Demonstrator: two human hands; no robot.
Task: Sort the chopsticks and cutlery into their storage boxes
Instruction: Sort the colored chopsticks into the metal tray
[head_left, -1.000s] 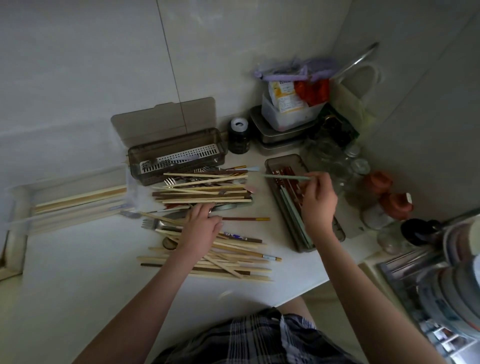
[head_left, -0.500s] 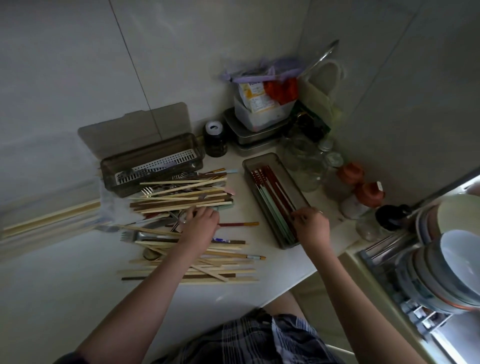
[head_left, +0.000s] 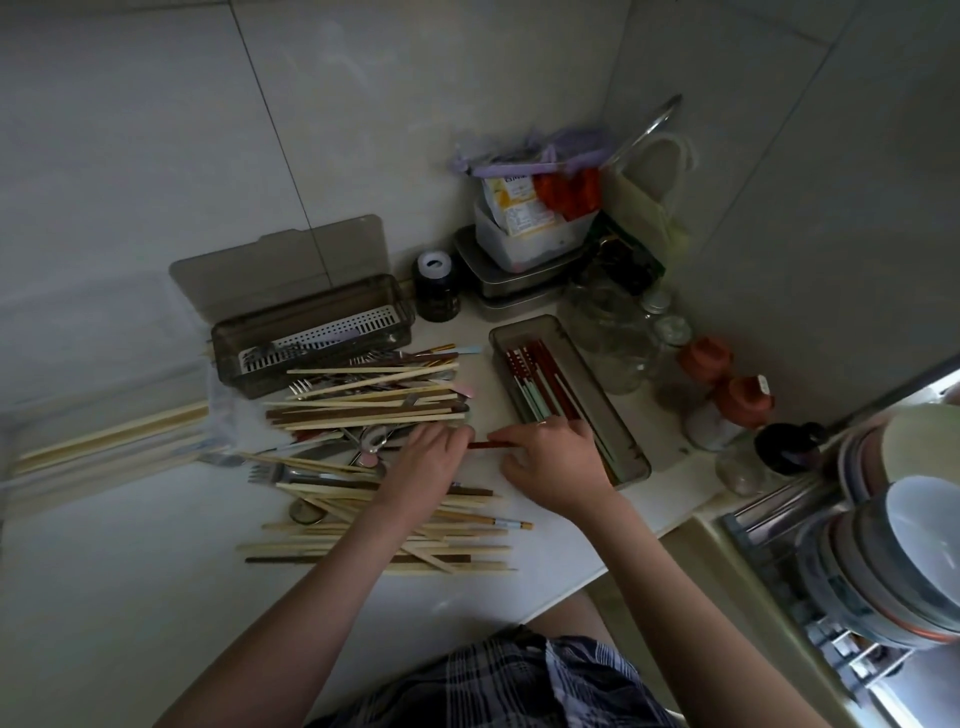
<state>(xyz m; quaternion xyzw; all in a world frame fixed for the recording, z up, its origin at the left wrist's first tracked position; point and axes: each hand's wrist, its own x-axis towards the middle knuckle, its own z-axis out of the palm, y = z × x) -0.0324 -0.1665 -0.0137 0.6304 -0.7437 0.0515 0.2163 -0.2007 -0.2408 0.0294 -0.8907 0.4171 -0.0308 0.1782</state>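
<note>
A heap of wooden chopsticks (head_left: 374, 525), forks and spoons lies on the white counter. My left hand (head_left: 423, 465) rests on the heap with its fingers flat. A dark red chopstick (head_left: 491, 445) lies on the counter between my hands. My right hand (head_left: 558, 462) reaches over it with its fingertips at the right end; a firm grip does not show. Just right of that hand, the narrow grey box (head_left: 605, 384) holds red and green chopsticks. The smoky lidded box (head_left: 311, 317) with a white grid insert stands behind the heap. A clear box (head_left: 104, 434) at the left holds pale chopsticks.
Jars (head_left: 618, 332), a dark bottle (head_left: 436, 286), stacked tins with food packets (head_left: 519, 260) and brown-lidded pots (head_left: 743, 400) crowd the back right corner. A dish rack with bowls (head_left: 904, 545) stands at the right. The counter edge runs just below my right wrist.
My right hand laid the green chopstick in the narrow grey box, then moved left to the dark red chopstick. My left hand stayed on the heap.
</note>
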